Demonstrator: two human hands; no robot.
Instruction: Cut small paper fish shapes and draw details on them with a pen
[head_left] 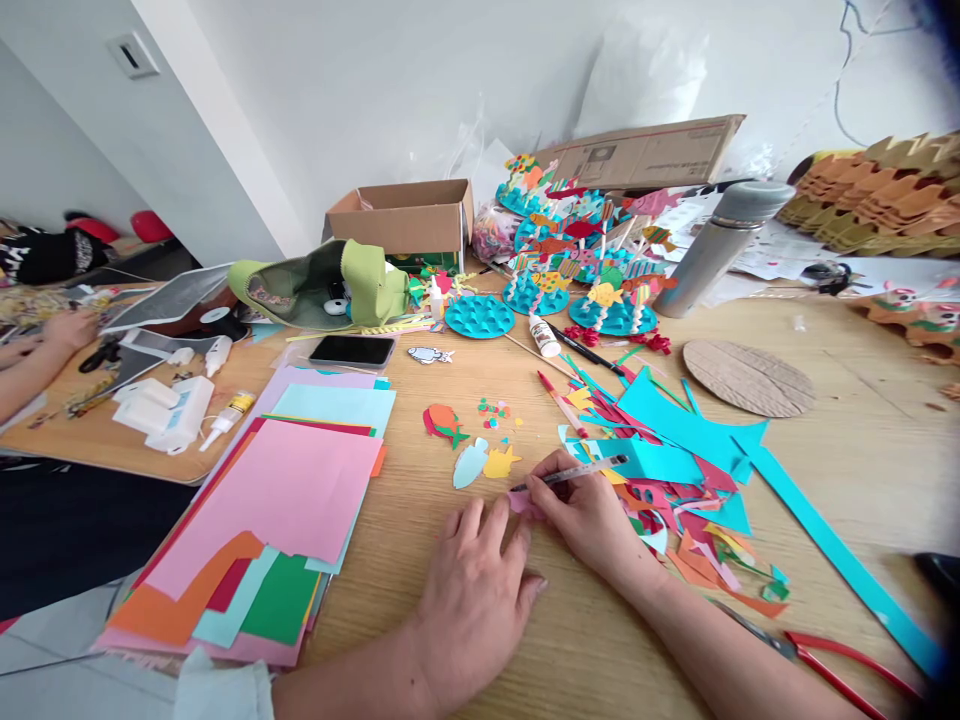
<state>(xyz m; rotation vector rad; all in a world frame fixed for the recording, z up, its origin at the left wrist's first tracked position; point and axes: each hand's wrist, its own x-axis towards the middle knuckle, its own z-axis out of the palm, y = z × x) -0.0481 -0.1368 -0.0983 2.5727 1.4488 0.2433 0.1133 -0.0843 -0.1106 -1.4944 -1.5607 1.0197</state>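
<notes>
Between the fingers of my right hand (pixel 581 505) is a pen (pixel 574 472), its tip at a small pink paper piece (pixel 523 503). That piece is partly covered by my hands. My left hand (pixel 476 580) lies on the table with its fingers extended, the fingertips close to the pink piece; whether they press on it I cannot tell. Just beyond are a light blue paper fish (pixel 471 462), a yellow paper cutout (pixel 501 462), an orange and red paper fish (pixel 444 425) and small paper dots (pixel 495 410).
Coloured paper sheets (pixel 300 480) lie stacked at left. Blue paper scraps (pixel 675 425), a red pen (pixel 561 403) and red-handled scissors (pixel 832 660) are at right. Behind stand fish decorations (pixel 600 315), a thermos (pixel 720 250), and a cardboard oval (pixel 750 378). Another person's hand (pixel 71 328) shows far left.
</notes>
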